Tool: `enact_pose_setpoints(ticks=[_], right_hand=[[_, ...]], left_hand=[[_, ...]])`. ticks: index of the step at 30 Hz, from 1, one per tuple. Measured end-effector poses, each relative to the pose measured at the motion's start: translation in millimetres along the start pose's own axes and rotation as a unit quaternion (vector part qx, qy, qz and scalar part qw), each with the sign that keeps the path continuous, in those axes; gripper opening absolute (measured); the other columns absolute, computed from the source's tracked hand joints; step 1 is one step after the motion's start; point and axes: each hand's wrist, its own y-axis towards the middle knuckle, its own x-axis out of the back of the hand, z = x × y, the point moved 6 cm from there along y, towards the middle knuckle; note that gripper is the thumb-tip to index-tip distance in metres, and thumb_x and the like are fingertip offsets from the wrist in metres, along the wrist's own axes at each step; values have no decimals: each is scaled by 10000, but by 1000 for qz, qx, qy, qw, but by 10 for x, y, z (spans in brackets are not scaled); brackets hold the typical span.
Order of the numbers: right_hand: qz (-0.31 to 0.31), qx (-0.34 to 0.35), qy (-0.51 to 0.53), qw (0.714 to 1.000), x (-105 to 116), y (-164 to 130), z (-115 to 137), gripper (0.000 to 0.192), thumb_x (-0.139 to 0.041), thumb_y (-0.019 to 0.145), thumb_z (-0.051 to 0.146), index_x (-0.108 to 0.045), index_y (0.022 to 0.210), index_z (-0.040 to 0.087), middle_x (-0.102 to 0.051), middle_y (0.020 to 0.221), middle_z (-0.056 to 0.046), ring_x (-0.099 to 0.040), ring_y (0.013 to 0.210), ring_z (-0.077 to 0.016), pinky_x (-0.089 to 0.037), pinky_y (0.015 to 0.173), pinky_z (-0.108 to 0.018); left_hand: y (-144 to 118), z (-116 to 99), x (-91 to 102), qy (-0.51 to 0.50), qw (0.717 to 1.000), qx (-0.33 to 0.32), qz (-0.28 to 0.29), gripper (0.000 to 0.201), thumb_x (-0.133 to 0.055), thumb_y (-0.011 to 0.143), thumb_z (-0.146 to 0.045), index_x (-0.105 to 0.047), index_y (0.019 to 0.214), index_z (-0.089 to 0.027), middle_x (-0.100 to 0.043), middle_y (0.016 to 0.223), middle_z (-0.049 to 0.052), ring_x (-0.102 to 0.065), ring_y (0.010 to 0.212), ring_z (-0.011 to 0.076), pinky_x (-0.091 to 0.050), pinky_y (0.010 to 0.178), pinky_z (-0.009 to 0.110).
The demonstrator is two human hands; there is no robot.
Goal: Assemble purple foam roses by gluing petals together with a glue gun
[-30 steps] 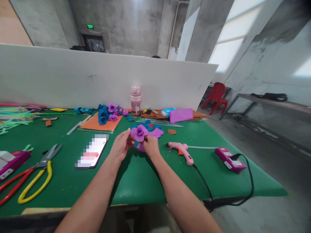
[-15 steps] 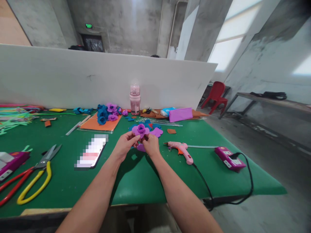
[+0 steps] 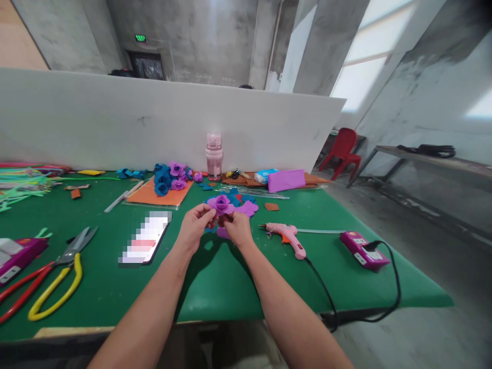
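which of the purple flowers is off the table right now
The purple flower held between the left hand and right hand; the other purple ones lie in the flower pile by the orange sheet.

A single head-worn camera looks forward and down along both forearms across the green tabletop (image 3: 238, 287), facing the white partition board (image 3: 154, 128) at its far edge. The tabletop's near edge sits close; things by the partition are small, perhaps distorted by a wide lens.

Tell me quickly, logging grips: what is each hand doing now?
Left hand: closed, pinching the purple foam rose.
Right hand: closed on the same rose from below.
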Motion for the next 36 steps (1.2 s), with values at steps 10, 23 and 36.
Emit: enact_pose_setpoints(ticks=[10,23,36], right_hand=[[-7,17,-32,999,15,4,48,179,-548,768,210,-664,646,149,-643,582,-19,-560,542,-131,-379,513,-209],[5,19,-2,1000,-3,-12,19,130,-545,741,201,-603,633,159,-623,572,-9,-546,531,-131,-370,509,-213],[21,29,-20,999,2,-14,59,180,-516,710,162,-550,533,157,-580,519,-3,-513,512,-125,-335,499,-213]], left_hand=[[-2,-14,-18,1,1000,2,2,206,-663,668,-311,-541,633,-149,-539,530,-30,-467,464,75,-362,481,204],[11,11,14,1,1000,8,-14,242,-671,672,-355,-553,628,-149,-533,545,-30,-461,451,68,-353,459,199],[18,13,19,44,999,-8,-16,294,-662,682,-423,-549,631,-155,-503,506,-39,-460,448,73,-337,455,191]])
